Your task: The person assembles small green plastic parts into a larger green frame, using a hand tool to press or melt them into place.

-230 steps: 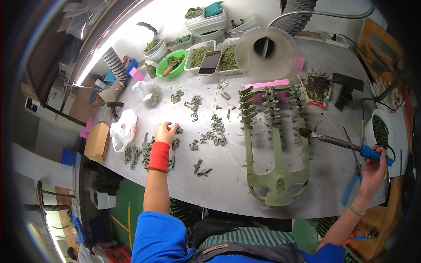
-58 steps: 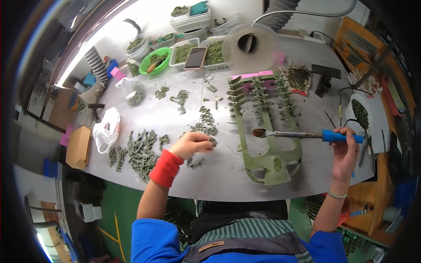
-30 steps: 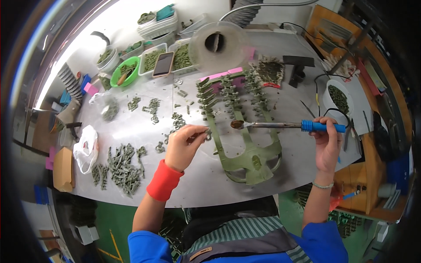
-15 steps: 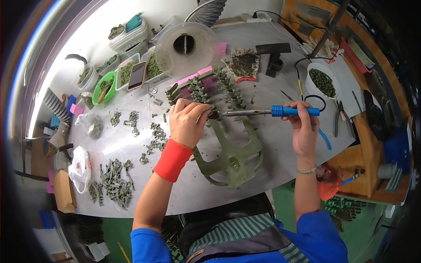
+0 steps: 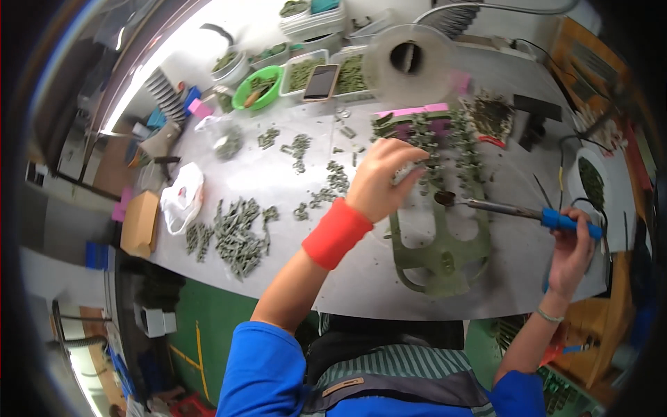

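My right hand [image 5: 571, 254] is closed round the blue handle of a soldering iron [image 5: 511, 208]. The iron's metal shaft points left, with a dark, rounded end over the upper part of an olive-green moulded plastic frame [image 5: 445, 263]. The frame lies on the table and has large cut-outs. My left hand [image 5: 382, 177], with a red wristband, is above and left of the iron's end, apart from it. Its fingers curl round something small and greyish that they mostly hide. Beyond the frame stand rows of small grey-green parts [image 5: 464, 142].
Loose grey-green parts [image 5: 240, 236] lie in piles on the left of the metal table. Tubs of parts, a green bowl [image 5: 257, 88], a phone [image 5: 321, 82] and a clear round extraction hood [image 5: 410, 66] line the back. A white tub [image 5: 590, 177] stands at right beside the cable.
The view has swung left, so the table sits further right. My left hand has drawn away from the iron's end, and the iron now slopes down to the right.
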Motion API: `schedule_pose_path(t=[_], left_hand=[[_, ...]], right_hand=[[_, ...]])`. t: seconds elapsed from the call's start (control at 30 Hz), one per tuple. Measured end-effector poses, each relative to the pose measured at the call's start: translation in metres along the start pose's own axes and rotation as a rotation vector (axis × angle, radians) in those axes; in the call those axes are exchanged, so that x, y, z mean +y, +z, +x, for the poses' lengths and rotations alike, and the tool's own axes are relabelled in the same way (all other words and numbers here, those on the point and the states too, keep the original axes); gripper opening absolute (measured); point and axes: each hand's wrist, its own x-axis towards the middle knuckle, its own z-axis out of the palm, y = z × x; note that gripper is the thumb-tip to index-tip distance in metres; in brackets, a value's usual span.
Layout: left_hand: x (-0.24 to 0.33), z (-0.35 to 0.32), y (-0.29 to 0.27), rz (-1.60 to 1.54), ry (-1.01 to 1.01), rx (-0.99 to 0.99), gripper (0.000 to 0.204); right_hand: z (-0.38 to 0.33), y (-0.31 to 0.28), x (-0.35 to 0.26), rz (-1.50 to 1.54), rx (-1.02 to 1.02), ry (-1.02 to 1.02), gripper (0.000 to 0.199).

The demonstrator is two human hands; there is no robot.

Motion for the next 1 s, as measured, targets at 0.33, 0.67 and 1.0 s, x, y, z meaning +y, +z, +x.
schedule_pose_path(t=[0.33, 0.67, 1.0], left_hand=[[-0.099, -0.161, -0.162, 0.857, -0.255, -0.283, 0.022], [-0.097, -0.132, -0.122, 0.095, -0.682, 0.154, 0.022], [0.051, 0.001, 0.003, -0.086, -0.153, -0.252, 0.022]], right_hand=[[-0.003, 0.005, 0.002, -0.023, -0.032, 0.043, 0.020], [-0.007, 0.002, -0.013, -0.011, -0.019, 0.026, 0.018], [0.000, -0.028, -0.030, -0.002, 0.134, -0.062, 0.017]])
